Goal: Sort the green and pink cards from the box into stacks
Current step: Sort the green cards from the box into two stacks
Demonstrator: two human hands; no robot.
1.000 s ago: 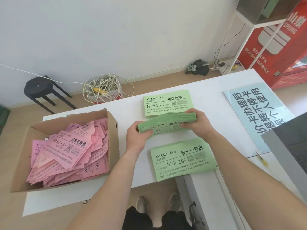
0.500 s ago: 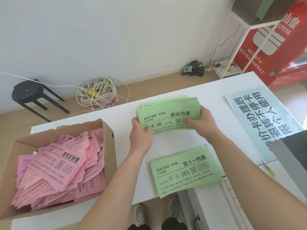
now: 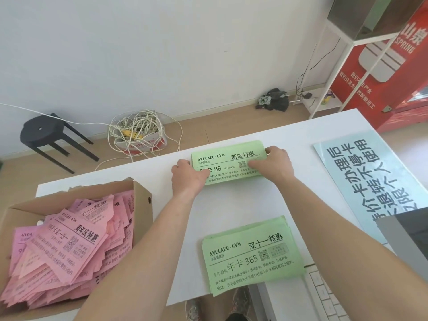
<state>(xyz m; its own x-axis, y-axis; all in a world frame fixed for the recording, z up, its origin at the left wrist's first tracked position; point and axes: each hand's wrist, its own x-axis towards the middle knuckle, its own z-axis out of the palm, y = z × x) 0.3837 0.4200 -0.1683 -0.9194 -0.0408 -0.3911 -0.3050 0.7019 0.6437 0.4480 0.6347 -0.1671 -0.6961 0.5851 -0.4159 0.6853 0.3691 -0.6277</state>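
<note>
A stack of green cards lies on the white table near its far edge. My left hand holds the stack's left end, thumb on top. My right hand grips its right end, thumb on top and fingers round the edge. A second green stack lies near the table's front edge, touched by neither hand. A cardboard box at the left holds several loose pink cards.
A pale blue printed sign lies on the table's right side, with a grey device at the right edge. A keyboard shows at the lower right. On the floor beyond: a black stool, a tangle of white cable.
Both hands carried the green stack away from me and set it flat on the far green card, so two green piles show now. The view shifted slightly.
</note>
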